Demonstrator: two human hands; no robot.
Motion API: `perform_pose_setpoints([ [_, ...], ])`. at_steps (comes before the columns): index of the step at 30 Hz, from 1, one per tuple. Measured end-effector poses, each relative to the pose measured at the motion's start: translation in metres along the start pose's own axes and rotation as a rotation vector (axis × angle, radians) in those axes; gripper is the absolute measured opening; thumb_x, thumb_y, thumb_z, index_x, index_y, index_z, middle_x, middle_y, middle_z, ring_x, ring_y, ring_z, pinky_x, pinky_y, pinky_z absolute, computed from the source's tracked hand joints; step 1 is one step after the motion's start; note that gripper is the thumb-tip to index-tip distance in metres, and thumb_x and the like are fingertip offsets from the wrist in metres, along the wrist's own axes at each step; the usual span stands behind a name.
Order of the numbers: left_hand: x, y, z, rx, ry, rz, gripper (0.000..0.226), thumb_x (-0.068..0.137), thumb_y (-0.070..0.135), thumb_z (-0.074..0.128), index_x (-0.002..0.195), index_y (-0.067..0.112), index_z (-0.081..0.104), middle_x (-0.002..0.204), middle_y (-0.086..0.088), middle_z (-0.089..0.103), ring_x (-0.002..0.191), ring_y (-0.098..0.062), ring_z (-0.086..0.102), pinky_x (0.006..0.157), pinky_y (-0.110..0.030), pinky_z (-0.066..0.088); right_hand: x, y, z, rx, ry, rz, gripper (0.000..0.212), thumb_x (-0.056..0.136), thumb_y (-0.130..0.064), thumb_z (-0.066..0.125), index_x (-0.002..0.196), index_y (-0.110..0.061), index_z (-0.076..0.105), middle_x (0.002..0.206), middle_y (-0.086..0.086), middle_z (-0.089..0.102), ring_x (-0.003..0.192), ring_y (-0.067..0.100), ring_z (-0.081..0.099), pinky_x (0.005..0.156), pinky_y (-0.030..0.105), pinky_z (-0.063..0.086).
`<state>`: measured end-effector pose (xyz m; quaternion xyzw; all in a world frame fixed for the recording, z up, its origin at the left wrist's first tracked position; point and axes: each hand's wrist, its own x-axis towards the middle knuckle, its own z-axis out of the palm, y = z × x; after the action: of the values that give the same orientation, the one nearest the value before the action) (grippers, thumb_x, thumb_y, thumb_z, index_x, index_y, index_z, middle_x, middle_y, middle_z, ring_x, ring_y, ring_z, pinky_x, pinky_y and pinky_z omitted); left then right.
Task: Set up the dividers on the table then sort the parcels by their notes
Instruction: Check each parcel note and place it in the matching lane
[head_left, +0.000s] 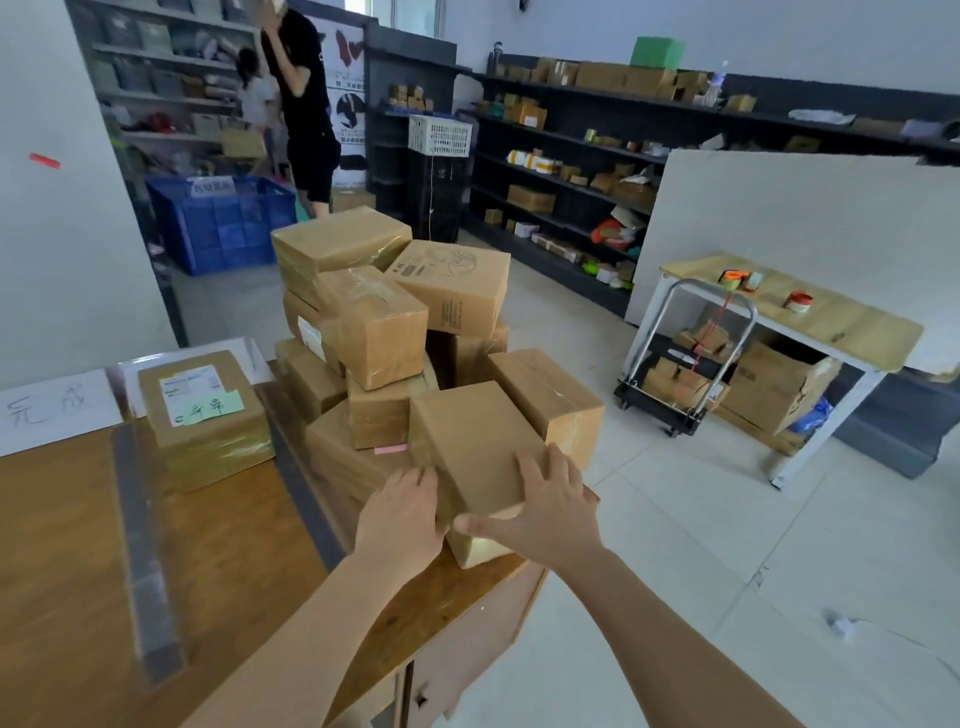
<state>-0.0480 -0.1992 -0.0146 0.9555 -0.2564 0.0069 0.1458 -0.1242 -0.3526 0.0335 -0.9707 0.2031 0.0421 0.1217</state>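
Observation:
A pile of several brown cardboard parcels (384, 322) is stacked on the right end of the wooden table (67, 545). Nearest me lies a plain brown parcel (470, 441). My right hand (550, 501) grips its near right corner, thumb along the front edge. My left hand (402, 512) holds its left side, fingers against the box. Two grey divider strips (143, 545) (301, 488) lie on the table. Between them sits a parcel with a white label and green note (205, 415). A pink note (389, 449) shows on a parcel in the pile.
A white sheet with handwriting (52, 408) lies at the table's far left. A folding trolley with boxes (680, 364) and a white side table (800, 312) stand to the right. Dark shelves (571, 156) line the back wall. A person (306, 104) stands by a blue crate (223, 223).

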Motion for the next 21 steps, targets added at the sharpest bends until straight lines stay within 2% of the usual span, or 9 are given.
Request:
perform_pose_setpoints([
  [2,0.002,0.000,0.007,-0.052,-0.012,-0.034,0.063,0.090,0.045,0.060,0.143,0.020,0.035,0.135,0.003,0.051,0.126,-0.017,0.047,0.104,-0.031,0.042,0.006,-0.005,0.007,-0.011,0.041,0.011,0.116,0.054,-0.098,0.039,0.147,-0.031,0.019,0.158,0.004,0.003,0.145,0.034,0.006,0.112,0.056,0.022],
  [6,0.003,-0.002,0.016,-0.228,-0.035,-0.099,0.074,0.091,0.044,0.060,0.151,0.023,0.022,0.138,0.003,0.050,0.128,-0.017,0.048,0.104,-0.033,0.043,0.012,-0.009,0.015,0.042,0.170,0.012,0.098,0.059,-0.084,0.051,0.139,-0.032,0.027,0.150,0.004,0.015,0.136,0.031,0.017,0.106,0.051,0.029],
  [10,-0.003,-0.004,0.011,-0.532,0.020,-0.156,0.073,0.092,0.039,0.061,0.151,0.029,0.020,0.143,0.010,0.046,0.132,-0.014,0.045,0.106,-0.032,0.039,0.017,0.005,0.010,0.232,0.140,0.029,0.098,0.057,-0.082,0.047,0.141,-0.033,0.028,0.149,0.001,0.021,0.138,0.029,0.020,0.110,0.054,0.029],
  [13,-0.013,0.006,-0.004,-0.994,0.027,-0.298,0.077,0.088,0.042,0.065,0.150,0.038,0.019,0.132,0.022,0.045,0.121,-0.007,0.051,0.107,-0.030,0.038,0.015,0.013,0.002,0.518,0.085,0.059,0.101,0.051,-0.083,0.043,0.140,-0.038,0.033,0.145,0.000,0.031,0.135,0.026,0.027,0.111,0.053,0.029],
  [15,-0.018,0.015,-0.011,-1.308,0.021,-0.406,0.084,0.078,0.046,0.069,0.149,0.038,0.024,0.131,0.019,0.051,0.118,-0.007,0.053,0.108,-0.037,0.041,0.007,0.016,-0.001,0.763,0.024,0.088,0.098,0.050,-0.082,0.049,0.137,-0.039,0.040,0.139,-0.002,0.037,0.130,0.023,0.036,0.109,0.051,0.035],
  [17,-0.023,0.024,-0.013,-1.493,-0.012,-0.480,0.085,0.072,0.053,0.067,0.147,0.037,0.031,0.128,0.015,0.056,0.118,-0.011,0.056,0.104,-0.043,0.046,-0.002,0.019,-0.003,1.018,-0.060,0.100,0.093,0.050,-0.077,0.058,0.133,-0.036,0.047,0.133,-0.003,0.045,0.123,0.020,0.047,0.106,0.048,0.042],
  [19,-0.031,0.032,-0.013,-1.596,-0.049,-0.506,0.075,0.076,0.062,0.055,0.144,0.038,0.035,0.132,0.010,0.056,0.121,-0.016,0.054,0.104,-0.046,0.045,-0.009,0.023,-0.009,1.228,-0.159,0.107,0.079,0.056,-0.067,0.065,0.125,-0.029,0.054,0.121,-0.001,0.057,0.110,0.018,0.057,0.102,0.046,0.046],
  [21,-0.038,0.037,-0.012,-1.698,-0.016,-0.509,0.056,0.084,0.064,0.042,0.136,0.042,0.044,0.134,0.003,0.055,0.124,-0.024,0.053,0.104,-0.052,0.044,-0.012,0.030,-0.014,1.399,-0.226,0.154,0.047,0.071,-0.055,0.067,0.106,-0.026,0.059,0.104,-0.001,0.065,0.095,0.016,0.062,0.097,0.046,0.048],
])
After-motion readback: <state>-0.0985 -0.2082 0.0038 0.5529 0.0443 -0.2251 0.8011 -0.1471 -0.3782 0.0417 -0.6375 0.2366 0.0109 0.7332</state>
